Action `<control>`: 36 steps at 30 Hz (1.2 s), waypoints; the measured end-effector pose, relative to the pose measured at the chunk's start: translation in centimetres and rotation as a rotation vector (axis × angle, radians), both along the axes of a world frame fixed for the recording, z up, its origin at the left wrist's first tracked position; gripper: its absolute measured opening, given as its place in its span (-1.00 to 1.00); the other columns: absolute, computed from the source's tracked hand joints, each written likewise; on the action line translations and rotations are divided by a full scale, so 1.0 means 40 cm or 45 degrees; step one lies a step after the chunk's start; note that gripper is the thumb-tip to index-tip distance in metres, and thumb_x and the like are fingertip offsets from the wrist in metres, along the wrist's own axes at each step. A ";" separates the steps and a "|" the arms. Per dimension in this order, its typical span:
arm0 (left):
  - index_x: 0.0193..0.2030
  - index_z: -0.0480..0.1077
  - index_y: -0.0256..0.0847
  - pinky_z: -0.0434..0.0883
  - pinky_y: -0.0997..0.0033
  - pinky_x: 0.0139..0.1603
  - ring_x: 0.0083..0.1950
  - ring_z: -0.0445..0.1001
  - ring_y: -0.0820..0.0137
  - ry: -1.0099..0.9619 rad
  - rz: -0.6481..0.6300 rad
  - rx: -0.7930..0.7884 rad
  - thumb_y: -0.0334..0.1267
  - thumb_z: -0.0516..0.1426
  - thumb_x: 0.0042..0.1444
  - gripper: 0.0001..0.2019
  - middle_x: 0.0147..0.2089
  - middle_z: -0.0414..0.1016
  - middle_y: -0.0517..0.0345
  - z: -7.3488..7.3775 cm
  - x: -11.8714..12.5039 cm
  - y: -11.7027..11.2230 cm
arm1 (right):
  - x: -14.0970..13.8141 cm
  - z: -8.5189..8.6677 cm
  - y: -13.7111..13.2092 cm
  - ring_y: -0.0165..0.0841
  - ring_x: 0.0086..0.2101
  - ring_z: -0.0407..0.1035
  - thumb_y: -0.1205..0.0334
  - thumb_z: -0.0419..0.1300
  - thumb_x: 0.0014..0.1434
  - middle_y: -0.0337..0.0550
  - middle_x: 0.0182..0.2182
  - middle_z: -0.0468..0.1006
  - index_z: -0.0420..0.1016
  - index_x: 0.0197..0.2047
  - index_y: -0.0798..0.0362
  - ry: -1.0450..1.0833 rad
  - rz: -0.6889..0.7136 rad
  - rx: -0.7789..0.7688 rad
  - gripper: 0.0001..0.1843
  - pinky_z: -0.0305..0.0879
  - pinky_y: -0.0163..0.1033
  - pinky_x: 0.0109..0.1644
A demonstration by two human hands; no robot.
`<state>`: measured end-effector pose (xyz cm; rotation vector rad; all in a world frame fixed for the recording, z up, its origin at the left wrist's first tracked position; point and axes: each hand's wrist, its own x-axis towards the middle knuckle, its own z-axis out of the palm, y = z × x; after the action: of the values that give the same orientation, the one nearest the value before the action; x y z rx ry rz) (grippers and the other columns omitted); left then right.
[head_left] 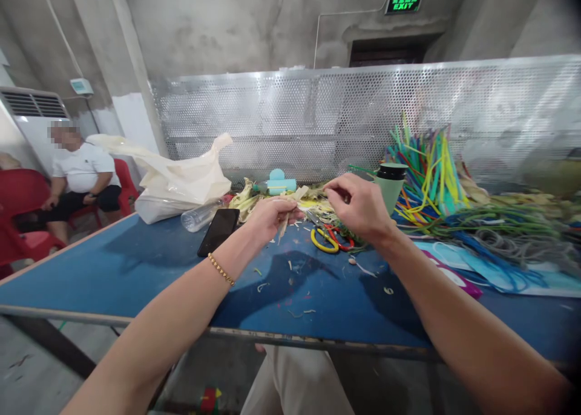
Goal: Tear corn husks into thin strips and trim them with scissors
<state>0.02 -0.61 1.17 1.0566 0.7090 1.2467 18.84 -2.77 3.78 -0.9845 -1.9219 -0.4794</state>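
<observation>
Blue tabletop [158, 276] | left hand [271, 216]: fingers pinching pale fibrous strip [283, 228] | right hand [362, 208]: hovering, grip unclear | apparently working strip | next likely needing steady left pinch

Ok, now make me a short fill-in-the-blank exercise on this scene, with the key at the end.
1. The left hand holds a pale strip, and its forearm wears a gold ____.
2. The scissors have one red handle and one ____ handle.
3. The hand nearer the green cup is the ____ one.
4. The lit sign spells, in Latin letters, the word ____.

Missing words: bracelet; yellow; right; EXIT.
</observation>
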 end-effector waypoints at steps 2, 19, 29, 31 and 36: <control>-0.43 0.43 -0.37 0.40 0.43 -0.34 -0.42 0.53 0.40 -0.036 -0.002 -0.044 -0.51 0.20 -0.09 -0.95 -0.46 0.50 0.06 -0.007 0.000 0.009 | -0.027 -0.007 -0.023 -0.36 -0.39 0.34 0.27 0.08 0.21 -0.12 -0.41 0.52 0.51 -0.33 0.09 -0.080 0.048 0.002 -0.81 0.14 -0.27 -0.30; -0.49 0.41 -0.32 0.25 0.51 -0.41 -0.49 0.36 0.56 -0.196 0.022 0.069 -0.47 0.27 -0.19 -0.88 -0.49 0.44 0.18 -0.023 0.042 -0.017 | -0.107 -0.068 -0.030 -0.37 -0.46 0.27 0.17 0.08 0.17 -0.16 -0.47 0.51 0.45 -0.45 0.06 -0.097 -0.284 -0.238 -0.77 -0.07 -0.25 -0.40; -0.50 0.42 -0.33 0.19 0.46 -0.39 -0.48 0.31 0.56 -0.179 0.011 0.109 -0.45 0.28 -0.22 -0.88 -0.50 0.40 0.21 -0.025 0.037 -0.014 | -0.092 -0.062 -0.002 -0.44 -0.55 0.21 0.25 0.10 0.01 -0.25 -0.61 0.40 0.38 -0.55 0.07 0.183 0.082 -0.444 -0.85 0.05 -0.32 -0.42; -0.50 0.41 -0.33 0.17 0.45 -0.41 -0.50 0.28 0.56 -0.161 0.024 0.106 -0.44 0.28 -0.21 -0.88 -0.51 0.39 0.21 -0.025 0.036 -0.011 | -0.088 -0.060 0.004 -0.43 -0.55 0.23 0.24 0.09 0.00 -0.24 -0.61 0.42 0.39 -0.56 0.09 0.255 0.152 -0.512 -0.83 0.10 -0.32 -0.42; -0.49 0.42 -0.32 0.19 0.47 -0.41 -0.48 0.31 0.56 -0.178 0.003 0.124 -0.42 0.30 -0.20 -0.87 -0.49 0.40 0.20 -0.029 0.033 -0.003 | -0.082 -0.057 0.008 -0.40 -0.56 0.27 0.22 0.10 0.01 -0.21 -0.64 0.43 0.45 -0.57 0.12 0.299 0.099 -0.495 -0.78 0.13 -0.31 -0.43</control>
<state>1.33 -0.73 -0.01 1.0364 0.5472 1.3542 15.56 -2.47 1.48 -1.1486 -1.8647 0.0603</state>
